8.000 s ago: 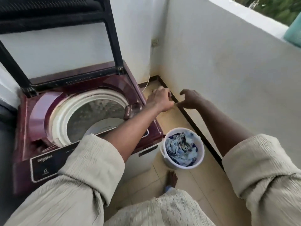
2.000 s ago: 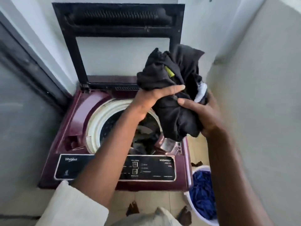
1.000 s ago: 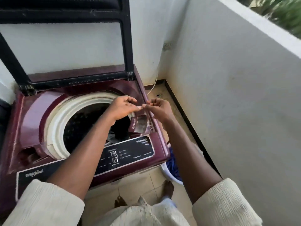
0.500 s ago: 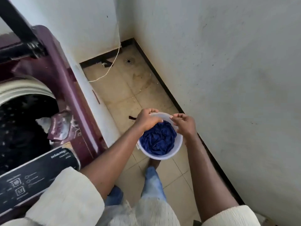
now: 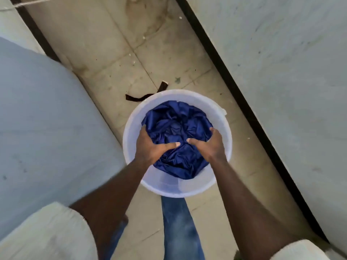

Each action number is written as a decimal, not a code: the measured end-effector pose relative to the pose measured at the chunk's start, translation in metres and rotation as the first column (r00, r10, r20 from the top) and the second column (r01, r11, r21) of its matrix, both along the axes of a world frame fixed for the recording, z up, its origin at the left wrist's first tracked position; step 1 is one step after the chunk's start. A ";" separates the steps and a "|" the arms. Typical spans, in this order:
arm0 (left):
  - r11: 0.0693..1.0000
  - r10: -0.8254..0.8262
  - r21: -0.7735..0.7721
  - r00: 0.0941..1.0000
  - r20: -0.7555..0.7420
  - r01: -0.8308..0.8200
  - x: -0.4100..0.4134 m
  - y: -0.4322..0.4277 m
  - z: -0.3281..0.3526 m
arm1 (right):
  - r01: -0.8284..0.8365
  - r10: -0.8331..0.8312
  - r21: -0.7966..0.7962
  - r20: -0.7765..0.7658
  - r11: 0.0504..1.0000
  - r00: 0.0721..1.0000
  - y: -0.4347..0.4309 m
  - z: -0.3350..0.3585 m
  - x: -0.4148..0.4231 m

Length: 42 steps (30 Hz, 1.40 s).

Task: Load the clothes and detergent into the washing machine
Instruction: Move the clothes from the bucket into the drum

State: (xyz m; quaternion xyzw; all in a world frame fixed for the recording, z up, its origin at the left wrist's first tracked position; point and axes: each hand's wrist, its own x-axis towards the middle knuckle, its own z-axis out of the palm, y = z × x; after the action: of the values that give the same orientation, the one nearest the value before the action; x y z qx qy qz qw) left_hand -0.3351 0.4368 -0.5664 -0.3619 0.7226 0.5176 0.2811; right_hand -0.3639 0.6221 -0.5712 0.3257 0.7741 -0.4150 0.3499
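Note:
A white plastic bucket (image 5: 221,117) stands on the tiled floor and holds a crumpled dark blue cloth (image 5: 176,124). Both my hands are down inside the bucket. My left hand (image 5: 153,145) grips the cloth's left side, fingers curled into the fabric. My right hand (image 5: 208,144) grips its right side the same way. Only the white side panel of the washing machine (image 5: 47,119) shows, at the left; its tub and lid are out of view.
A white wall (image 5: 281,72) with a black skirting strip runs down the right. A dark strip of fabric (image 5: 139,97) lies on the beige floor tiles just beyond the bucket. My jeans leg (image 5: 178,222) is below the bucket.
My view has dropped from the machine's top to straight above the bucket. Both hands have gone from the bucket's rim into it and closed on the blue cloth.

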 end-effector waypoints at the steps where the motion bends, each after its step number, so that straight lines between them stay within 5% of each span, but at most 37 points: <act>1: 0.999 0.023 -0.034 1.000 0.005 -0.023 -0.002 0.001 -0.028 | -0.056 0.057 0.031 -0.015 0.998 0.998 -0.002 -0.028 0.000; 6: 0.987 0.139 -0.102 0.982 0.127 -0.126 -0.008 0.005 -0.119 | -0.141 0.132 0.133 0.074 0.981 0.988 -0.013 -0.110 0.008; 10: 0.927 -0.020 -0.351 0.953 0.303 0.132 -0.006 0.017 -0.125 | -0.163 0.140 0.229 0.111 0.960 0.984 -0.023 -0.130 0.002; 13: 0.997 0.079 -0.031 0.987 0.143 -0.076 -0.007 0.021 -0.117 | -0.019 0.018 0.079 0.015 0.997 1.000 -0.021 -0.128 0.003; 15: 0.918 0.264 0.258 0.949 0.173 -0.302 -0.008 0.015 -0.115 | 0.141 -0.140 -0.097 0.022 0.985 0.990 -0.011 -0.125 0.000; 17: 0.906 0.316 0.201 0.912 0.262 -0.372 -0.014 0.005 -0.121 | 0.248 -0.233 -0.247 0.088 0.937 0.968 -0.003 -0.121 -0.008; 19: 0.961 0.202 0.120 0.927 0.317 -0.250 -0.020 0.004 -0.124 | 0.290 -0.235 -0.309 0.204 0.906 0.950 -0.001 -0.116 -0.016; 21: 0.990 -0.038 -0.116 0.957 0.288 0.074 -0.020 0.013 -0.123 | 0.320 -0.269 -0.264 0.211 0.910 0.940 -0.003 -0.117 -0.018; 24: 0.908 -0.281 -0.305 0.958 0.060 0.285 -0.006 0.023 -0.110 | 0.406 -0.362 -0.276 0.196 0.871 0.911 -0.003 -0.120 -0.018; 26: 0.746 -0.571 -0.391 0.820 0.043 0.540 0.014 0.031 -0.106 | 0.410 -0.353 -0.329 0.220 0.851 0.909 -0.007 -0.120 -0.018; 28: 0.651 -0.673 -0.394 0.733 0.097 0.649 0.026 0.032 -0.108 | 0.311 -0.296 -0.184 0.109 0.932 0.949 -0.014 -0.122 -0.012; 30: 0.831 -0.478 -0.249 0.867 0.140 0.498 0.024 0.023 -0.113 | 0.179 -0.180 0.028 0.037 0.983 0.983 -0.015 -0.129 -0.004; 32: 0.973 -0.166 -0.124 0.963 0.214 0.195 0.015 0.006 -0.114 | 0.131 -0.133 0.055 0.037 0.990 0.990 -0.013 -0.136 0.001; 34: 0.982 0.010 -0.187 0.992 0.126 0.014 0.007 -0.005 -0.111 | 0.037 -0.046 0.127 0.075 0.991 0.996 -0.010 -0.137 0.001; 37: 0.968 -0.054 -0.237 0.990 0.131 0.084 -0.002 -0.009 -0.114 | -0.166 0.120 0.352 0.149 0.921 0.982 -0.019 -0.131 0.008; 42: 0.992 0.080 0.058 0.904 0.419 -0.115 -0.018 -0.004 -0.110 | 0.070 -0.134 0.239 0.261 0.968 0.956 -0.030 -0.130 0.018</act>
State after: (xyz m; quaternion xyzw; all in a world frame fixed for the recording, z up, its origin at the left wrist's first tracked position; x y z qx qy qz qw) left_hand -0.3533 0.4331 -0.6765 -0.4878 0.6054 0.4710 0.4167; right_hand -0.3459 0.5921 -0.7013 0.4577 0.7424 -0.2921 0.3923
